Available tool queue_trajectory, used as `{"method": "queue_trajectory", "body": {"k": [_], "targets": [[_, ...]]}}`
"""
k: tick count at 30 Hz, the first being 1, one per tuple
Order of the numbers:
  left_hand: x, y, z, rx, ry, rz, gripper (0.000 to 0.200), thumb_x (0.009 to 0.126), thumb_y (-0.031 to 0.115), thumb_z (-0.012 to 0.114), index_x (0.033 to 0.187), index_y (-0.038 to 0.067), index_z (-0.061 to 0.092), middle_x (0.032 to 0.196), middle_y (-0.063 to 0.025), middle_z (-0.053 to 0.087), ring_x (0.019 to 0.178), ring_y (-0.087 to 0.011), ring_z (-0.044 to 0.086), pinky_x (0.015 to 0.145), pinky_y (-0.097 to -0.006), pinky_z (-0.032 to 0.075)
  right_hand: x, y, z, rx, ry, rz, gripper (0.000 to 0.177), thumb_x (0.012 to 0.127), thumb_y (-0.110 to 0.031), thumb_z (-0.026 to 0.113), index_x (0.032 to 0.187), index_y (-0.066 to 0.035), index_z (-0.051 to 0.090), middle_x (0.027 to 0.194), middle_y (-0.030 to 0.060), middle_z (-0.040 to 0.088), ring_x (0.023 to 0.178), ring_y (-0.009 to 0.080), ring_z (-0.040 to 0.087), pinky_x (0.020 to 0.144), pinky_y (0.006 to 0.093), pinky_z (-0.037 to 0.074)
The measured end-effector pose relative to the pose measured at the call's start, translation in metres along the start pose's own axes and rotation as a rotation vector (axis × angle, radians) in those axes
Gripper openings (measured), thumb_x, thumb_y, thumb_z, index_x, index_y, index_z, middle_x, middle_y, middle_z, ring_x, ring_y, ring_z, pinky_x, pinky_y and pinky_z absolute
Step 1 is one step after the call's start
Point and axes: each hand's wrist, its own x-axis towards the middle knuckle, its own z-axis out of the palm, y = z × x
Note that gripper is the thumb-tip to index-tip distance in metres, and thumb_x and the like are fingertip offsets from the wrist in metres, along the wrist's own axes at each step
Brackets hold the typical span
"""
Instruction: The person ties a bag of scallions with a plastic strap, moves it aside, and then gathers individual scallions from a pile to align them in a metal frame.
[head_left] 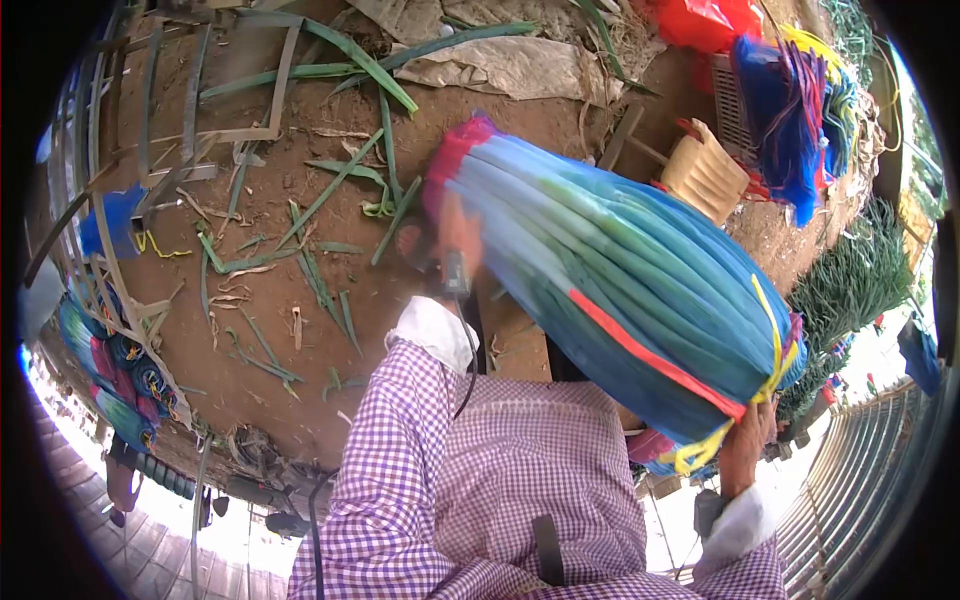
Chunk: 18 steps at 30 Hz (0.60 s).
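Observation:
A long blue mesh bag, packed full of long green stalks, lies slantwise across my front. Its far end is pink, while yellow strips and a red strip run at the near end. My right hand is closed on this near end, by the yellow strip. Beside the pink end is my left hand, smeared by motion, so its fingers do not show clearly.
Loose green leaves lie scattered on the bare soil. A metal frame stands at the left, near rolled mesh bags. At the right are a white crate, blue netting and a heap of green stalks.

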Motion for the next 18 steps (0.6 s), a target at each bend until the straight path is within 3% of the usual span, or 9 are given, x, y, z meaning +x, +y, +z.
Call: {"method": "queue_trajectory", "body": {"k": [2, 4, 5, 7, 10, 12, 14, 15, 18], "targets": [[0.004, 0.000, 0.005, -0.002, 0.028, 0.002, 0.065, 0.094, 0.025, 0.062, 0.146, -0.008, 0.039, 0.150, -0.0308, 0.040, 0.140, -0.0444, 0.039, 0.116, -0.0448, 0.032, 0.001, 0.022, -0.009, 0.021, 0.093, 0.068, 0.037, 0.105, -0.018, 0.049, 0.136, 0.003, 0.053, 0.139, 0.0167, 0.052, 0.125, 0.0237, 0.051, 0.105, 0.0355, 0.040], [0.004, 0.002, 0.002, 0.043, 0.027, 0.037, 0.065, 0.094, 0.026, 0.062, 0.145, -0.009, 0.041, 0.149, -0.0315, 0.041, 0.139, -0.0448, 0.040, 0.116, -0.0438, 0.033, -0.001, 0.025, -0.018, -0.507, -0.013, -0.128, 0.039, 0.102, -0.016, 0.052, 0.138, 0.000, 0.052, 0.144, 0.0196, 0.047, 0.132, 0.0306, 0.045, 0.110, 0.0394, 0.037], [0.006, 0.009, -0.003, 0.142, -0.025, 0.021, 0.056, 0.101, 0.026, 0.053, 0.143, -0.009, 0.044, 0.149, -0.0276, 0.044, 0.140, -0.0412, 0.040, 0.116, -0.0434, 0.033, -0.001, 0.035, -0.024, -0.649, -0.040, -0.212, 0.041, 0.101, -0.015, 0.054, 0.139, -0.001, 0.051, 0.145, 0.0200, 0.046, 0.134, 0.0324, 0.044, 0.111, 0.0405, 0.036], [0.013, 0.023, -0.011, 0.229, -0.116, 0.002, 0.053, 0.100, 0.026, 0.054, 0.140, -0.007, 0.047, 0.145, -0.0256, 0.047, 0.135, -0.0414, 0.044, 0.113, -0.0441, 0.037, -0.004, 0.040, -0.024, -0.706, -0.057, -0.255, 0.043, 0.099, -0.014, 0.057, 0.141, -0.003, 0.050, 0.148, 0.0208, 0.044, 0.137, 0.0361, 0.040, 0.113, 0.0426, 0.034], [0.024, 0.030, -0.023, 0.311, -0.193, 0.036, 0.044, 0.099, 0.026, 0.056, 0.130, -0.005, 0.057, 0.134, -0.0235, 0.055, 0.126, -0.0412, 0.050, 0.107, -0.0449, 0.042, -0.009, 0.022, 0.005, -0.062, 0.112, -0.050, 0.037, 0.102, -0.020, 0.057, 0.135, -0.002, 0.052, 0.144, 0.0152, 0.049, 0.129, 0.0251, 0.049, 0.106, 0.0379, 0.041], [0.034, 0.026, -0.043, 0.318, -0.258, 0.107, 0.040, 0.098, 0.028, 0.058, 0.121, -0.004, 0.063, 0.126, -0.0225, 0.060, 0.120, -0.0411, 0.054, 0.104, -0.0450, 0.044, -0.009, 0.010, 0.013, 0.316, 0.104, 0.083, 0.036, 0.104, -0.024, 0.057, 0.131, -0.002, 0.053, 0.138, 0.0118, 0.052, 0.123, 0.0187, 0.053, 0.101, 0.0350, 0.045], [0.059, 0.007, -0.060, 0.266, -0.344, 0.208, 0.037, 0.097, 0.030, 0.059, 0.113, -0.003, 0.067, 0.118, -0.0219, 0.064, 0.115, -0.0410, 0.057, 0.102, -0.0446, 0.044, -0.005, 0.003, 0.016, 0.370, 0.033, 0.087, 0.036, 0.104, -0.027, 0.058, 0.129, -0.001, 0.053, 0.131, 0.0092, 0.056, 0.116, 0.0158, 0.056, 0.097, 0.0331, 0.047], [0.076, -0.008, -0.056, 0.187, -0.224, 0.200, 0.037, 0.097, 0.032, 0.061, 0.106, -0.002, 0.071, 0.112, -0.0220, 0.066, 0.112, -0.0407, 0.058, 0.101, -0.0434, 0.045, -0.005, 0.001, 0.018, 0.386, 0.043, 0.087, 0.037, 0.104, -0.027, 0.058, 0.129, -0.001, 0.053, 0.126, 0.0083, 0.059, 0.112, 0.0156, 0.058, 0.095, 0.0326, 0.048], [0.108, -0.028, -0.039, 0.117, 0.024, 0.051, 0.045, 0.097, 0.034, 0.061, 0.125, -0.002, 0.063, 0.120, -0.0261, 0.064, 0.122, -0.0414, 0.055, 0.105, -0.0429, 0.043, -0.005, 0.009, 0.020, 0.372, 0.175, 0.057, 0.038, 0.105, -0.028, 0.057, 0.129, 0.001, 0.052, 0.120, 0.0065, 0.062, 0.106, 0.0156, 0.061, 0.093, 0.0312, 0.049]]}}
